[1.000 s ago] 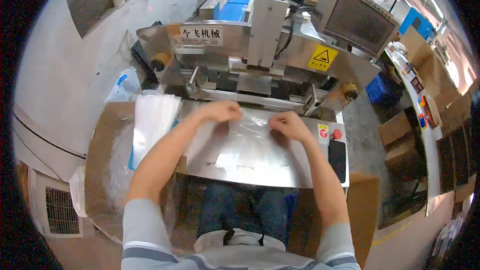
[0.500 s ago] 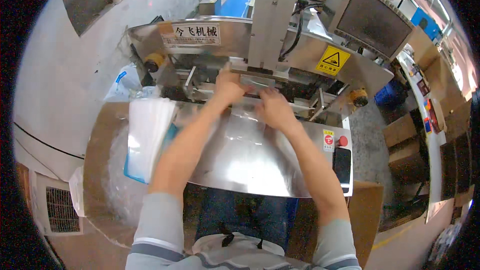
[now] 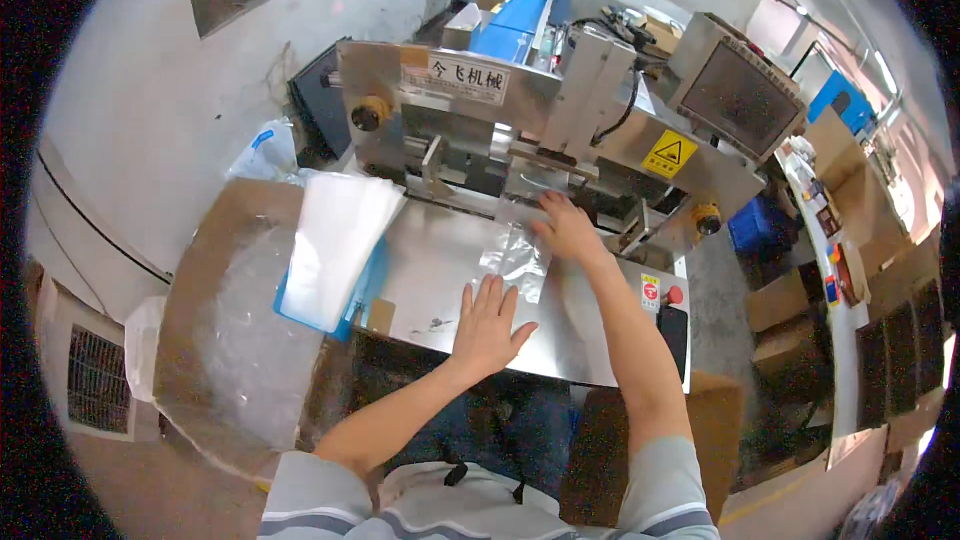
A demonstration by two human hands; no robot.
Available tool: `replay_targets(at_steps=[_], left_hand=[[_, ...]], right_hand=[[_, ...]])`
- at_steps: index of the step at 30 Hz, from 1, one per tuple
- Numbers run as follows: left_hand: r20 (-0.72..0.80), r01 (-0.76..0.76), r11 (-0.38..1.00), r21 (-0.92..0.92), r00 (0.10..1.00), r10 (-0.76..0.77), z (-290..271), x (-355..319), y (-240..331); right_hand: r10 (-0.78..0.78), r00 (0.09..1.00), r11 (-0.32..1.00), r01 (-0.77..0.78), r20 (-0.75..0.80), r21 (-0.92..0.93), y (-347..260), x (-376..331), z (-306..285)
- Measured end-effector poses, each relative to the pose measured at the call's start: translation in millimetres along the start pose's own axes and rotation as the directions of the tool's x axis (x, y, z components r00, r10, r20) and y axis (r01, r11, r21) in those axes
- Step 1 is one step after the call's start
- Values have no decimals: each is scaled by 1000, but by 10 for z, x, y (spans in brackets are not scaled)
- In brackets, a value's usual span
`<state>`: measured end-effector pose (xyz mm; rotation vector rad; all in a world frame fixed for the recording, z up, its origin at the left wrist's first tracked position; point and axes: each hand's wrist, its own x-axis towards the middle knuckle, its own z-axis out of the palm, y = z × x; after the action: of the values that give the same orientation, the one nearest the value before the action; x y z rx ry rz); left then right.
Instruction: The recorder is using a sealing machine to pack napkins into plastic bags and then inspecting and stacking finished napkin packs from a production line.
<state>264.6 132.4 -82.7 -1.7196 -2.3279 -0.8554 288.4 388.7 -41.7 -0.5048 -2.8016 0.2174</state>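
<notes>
A clear plastic bag [image 3: 515, 258] lies lengthwise on the shiny metal table [image 3: 580, 340], its far end reaching under the press head of a metal machine [image 3: 590, 90]. My left hand [image 3: 487, 328] rests flat by the bag's near end, fingers spread and holding nothing. Farther away, my right hand [image 3: 570, 232] lies along the bag's right edge near the machine's slot, fingers apart; its fingertips touch or nearly touch the film. Left of the table's middle, a fanned stack of whitish plastic bags [image 3: 338, 240] sits on a blue tray [image 3: 312, 315].
A cardboard box [image 3: 205, 280] holding clear plastic bags stands at the left. A red button [image 3: 674, 295] and a dark phone [image 3: 674, 335] are at the table's right end. Behind are a screen [image 3: 740, 85] and a blue conveyor [image 3: 515, 20]. Metal brackets [image 3: 432, 162] flank the slot.
My left hand has come back from the machine's slot toward the table's near edge and opened flat. My right hand stays near the slot. The view has shifted.
</notes>
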Motion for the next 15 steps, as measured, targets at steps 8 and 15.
replay_targets(at_steps=[8,15], left_hand=[[-3,-2,999,48,1000,2,38,-55,0],[-30,59,991,-123,998,-63,-55,-25,19]], right_hand=[[-7,998,999,10,-66,45,-17,74,-110],[83,994,996,-79,-73,46,22,239,-177]])
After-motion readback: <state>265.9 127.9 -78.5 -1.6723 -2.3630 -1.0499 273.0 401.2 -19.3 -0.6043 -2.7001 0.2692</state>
